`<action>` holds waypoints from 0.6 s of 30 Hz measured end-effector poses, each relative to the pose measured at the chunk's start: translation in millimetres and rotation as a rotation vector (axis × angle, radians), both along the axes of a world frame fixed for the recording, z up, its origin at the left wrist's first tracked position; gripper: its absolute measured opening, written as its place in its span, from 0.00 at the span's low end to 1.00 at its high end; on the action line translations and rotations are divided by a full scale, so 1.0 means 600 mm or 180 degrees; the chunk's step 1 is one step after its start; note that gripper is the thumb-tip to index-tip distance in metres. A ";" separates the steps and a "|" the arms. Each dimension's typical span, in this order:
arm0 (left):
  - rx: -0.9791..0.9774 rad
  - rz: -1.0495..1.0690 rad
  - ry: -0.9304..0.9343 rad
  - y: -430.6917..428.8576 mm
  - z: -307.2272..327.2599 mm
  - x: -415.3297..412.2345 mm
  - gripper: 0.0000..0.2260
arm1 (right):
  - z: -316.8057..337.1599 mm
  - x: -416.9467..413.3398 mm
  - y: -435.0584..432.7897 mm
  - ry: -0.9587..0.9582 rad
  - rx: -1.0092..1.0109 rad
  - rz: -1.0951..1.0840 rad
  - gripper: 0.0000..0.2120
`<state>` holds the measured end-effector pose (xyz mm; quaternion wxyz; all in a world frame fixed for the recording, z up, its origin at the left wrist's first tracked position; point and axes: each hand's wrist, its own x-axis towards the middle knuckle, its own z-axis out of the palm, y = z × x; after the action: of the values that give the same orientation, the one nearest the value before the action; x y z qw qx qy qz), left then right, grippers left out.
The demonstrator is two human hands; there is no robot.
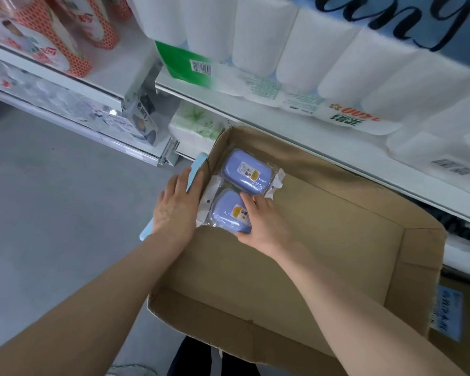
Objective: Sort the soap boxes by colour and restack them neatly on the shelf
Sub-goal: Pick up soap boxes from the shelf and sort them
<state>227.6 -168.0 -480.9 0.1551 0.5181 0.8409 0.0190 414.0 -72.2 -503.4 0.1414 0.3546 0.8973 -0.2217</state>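
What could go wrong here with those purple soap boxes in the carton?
1. The right hand grips the near soap box through loose wrap; it might slip.
2. The left hand presses a blue item against the carton wall from outside; it could drop to the floor.

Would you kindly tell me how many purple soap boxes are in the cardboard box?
2. The far soap box lies in the far left corner of the cardboard box; the near soap box lies beside it, gripped by the right hand. None seem hidden.
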 end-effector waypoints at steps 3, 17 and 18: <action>-0.0303 0.0016 -0.0150 -0.008 -0.005 -0.002 0.36 | -0.025 -0.022 0.003 0.0139 0.0017 -0.0135 0.41; -0.0386 -0.0049 -0.0319 -0.006 0.052 -0.005 0.37 | 0.056 -0.005 0.035 -0.0052 0.0359 0.0034 0.34; -0.0364 -0.0073 -0.0342 -0.004 0.071 -0.002 0.35 | 0.077 0.000 0.038 -0.0051 0.0426 0.0055 0.32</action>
<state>226.4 -170.3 -438.2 0.2295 0.5162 0.8252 -0.0031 414.2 -49.3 -457.0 0.1264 0.3573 0.9119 -0.1572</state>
